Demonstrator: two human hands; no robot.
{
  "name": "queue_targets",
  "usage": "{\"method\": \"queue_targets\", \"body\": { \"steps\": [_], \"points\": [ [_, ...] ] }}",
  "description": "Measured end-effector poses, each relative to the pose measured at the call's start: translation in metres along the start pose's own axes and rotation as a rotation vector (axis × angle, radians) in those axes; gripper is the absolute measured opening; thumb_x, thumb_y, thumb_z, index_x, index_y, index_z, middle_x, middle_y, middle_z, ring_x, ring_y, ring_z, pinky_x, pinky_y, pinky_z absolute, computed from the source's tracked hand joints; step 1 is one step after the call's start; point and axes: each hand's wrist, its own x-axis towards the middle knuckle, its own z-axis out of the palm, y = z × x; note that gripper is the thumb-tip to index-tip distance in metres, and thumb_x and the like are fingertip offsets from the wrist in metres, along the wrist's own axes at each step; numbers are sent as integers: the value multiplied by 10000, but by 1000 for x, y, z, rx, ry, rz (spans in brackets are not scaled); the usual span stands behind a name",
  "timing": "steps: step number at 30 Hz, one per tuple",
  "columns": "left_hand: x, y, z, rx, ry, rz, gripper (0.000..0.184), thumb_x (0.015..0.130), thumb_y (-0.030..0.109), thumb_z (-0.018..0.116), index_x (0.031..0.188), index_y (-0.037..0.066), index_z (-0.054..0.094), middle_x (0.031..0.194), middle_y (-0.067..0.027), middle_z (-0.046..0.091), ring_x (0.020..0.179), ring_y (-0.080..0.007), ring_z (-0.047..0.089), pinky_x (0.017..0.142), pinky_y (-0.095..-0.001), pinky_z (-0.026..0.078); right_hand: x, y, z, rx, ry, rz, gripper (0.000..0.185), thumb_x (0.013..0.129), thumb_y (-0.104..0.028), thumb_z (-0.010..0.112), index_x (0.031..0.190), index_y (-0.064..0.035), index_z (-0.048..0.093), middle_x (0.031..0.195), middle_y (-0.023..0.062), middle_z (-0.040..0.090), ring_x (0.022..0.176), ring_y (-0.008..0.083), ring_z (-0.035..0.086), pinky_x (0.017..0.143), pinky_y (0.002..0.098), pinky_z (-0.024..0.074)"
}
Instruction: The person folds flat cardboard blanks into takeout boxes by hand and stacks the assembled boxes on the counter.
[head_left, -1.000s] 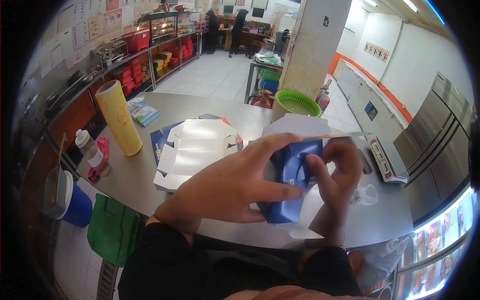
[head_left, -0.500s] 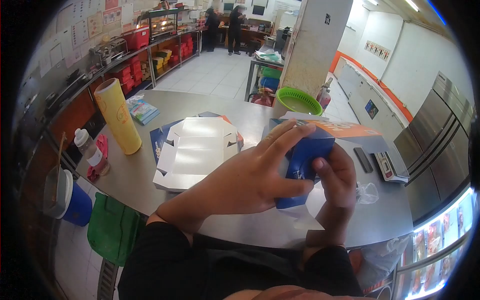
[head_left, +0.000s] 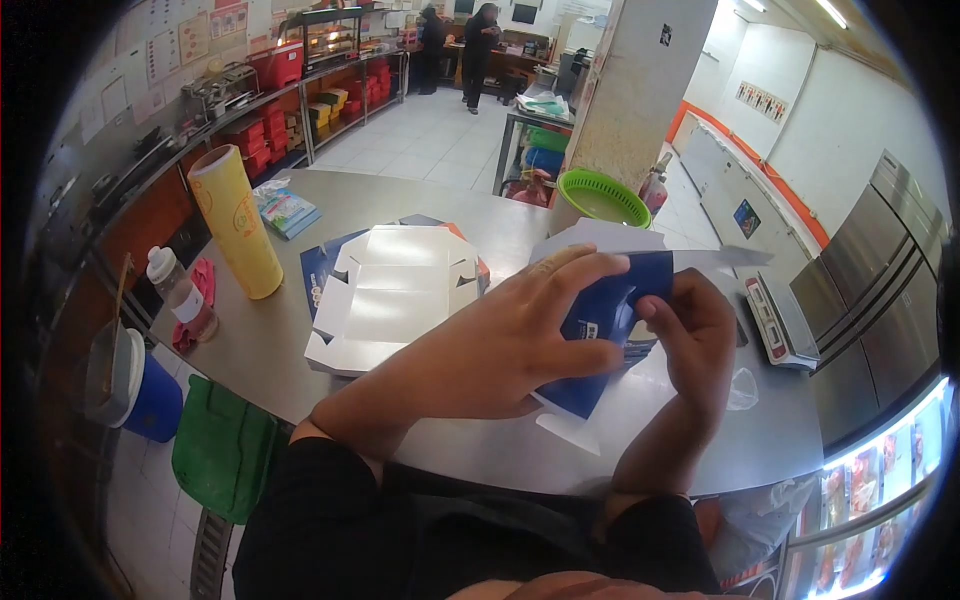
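Between my hands is a partly folded cardboard box (head_left: 592,322) with a dark blue printed outside and white inner flaps. My left hand (head_left: 535,345) grips its near side, fingers spread along the blue panel and the thumb lower down. With thumb and bent fingers, my right hand (head_left: 697,325) pinches the box's right edge. White flaps stick out behind it and below it. Left of my hands lies a stack of flat cardboard box blanks (head_left: 398,285), the top one white side up, with blue and orange printed corners showing underneath.
On the steel table (head_left: 350,195) stand a yellow film roll (head_left: 237,225), a spray bottle (head_left: 182,290) and a digital scale (head_left: 778,320). A green basket (head_left: 603,197) sits at the far edge. A green bin (head_left: 222,450) is below left. Two people stand far back.
The box has turned in my hands: its orange printed panel has swung out of sight and a broader blue face shows. My right hand has shifted slightly right, still pinching the edge.
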Motion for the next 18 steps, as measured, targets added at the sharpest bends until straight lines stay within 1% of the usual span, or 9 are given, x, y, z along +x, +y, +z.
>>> {"method": "queue_targets", "body": {
  "steps": [2,3,5,8,9,12,15,18],
  "points": [
    [-1,1,2,-61,-1,17,673,574,64,948,1095,288,586,1601,-182,232,1513,-494,262,1189,-587,374,1,1,-2,-54,45,-34,181,948,-153,787,952,2,694,816,46,730,735,80,632,664,245,487],
    [-1,1,3,-90,-1,25,678,568,67,948,1098,282,586,1597,-181,239,1510,-491,262,1199,-595,354,2,1,-1,-133,48,-61,188,945,-154,789,924,-1,683,784,48,712,703,79,602,640,250,466],
    [-1,3,2,-43,21,-7,689,559,69,950,1108,267,583,1590,-180,252,1508,-485,259,1204,-598,338,3,-1,6,-290,54,-118,213,939,-157,794,868,-6,661,720,52,675,638,77,543,593,261,425],
    [-1,1,6,94,50,-53,662,565,78,942,1104,237,591,1586,-181,261,1501,-482,267,1203,-604,322,1,-11,19,-491,124,-154,270,946,-166,782,818,-2,610,660,83,600,595,97,476,562,293,395],
    [0,-1,9,152,60,-68,646,570,83,937,1099,226,595,1586,-182,262,1498,-482,272,1202,-606,318,1,-13,22,-512,139,-180,293,977,-173,742,807,3,580,643,107,564,597,116,462,558,303,394],
    [1,0,13,229,114,-42,564,607,96,914,1071,200,611,1589,-180,261,1486,-486,282,1186,-624,323,2,-11,23,-350,83,-126,285,1011,-167,689,815,8,580,651,109,562,612,129,453,572,308,401],
    [2,0,19,275,163,-16,501,625,117,899,1043,187,632,1590,-174,267,1470,-492,293,1177,-647,318,-1,-4,25,-270,-1,-148,292,1035,-157,649,817,16,560,631,94,548,613,144,435,592,301,410],
    [4,2,18,178,184,1,486,637,119,912,1040,197,652,1592,-163,271,1468,-492,289,1165,-650,331,-2,-3,21,-149,-17,51,209,1050,-146,622,928,22,649,787,98,624,688,122,485,606,289,420]
  ]
}}
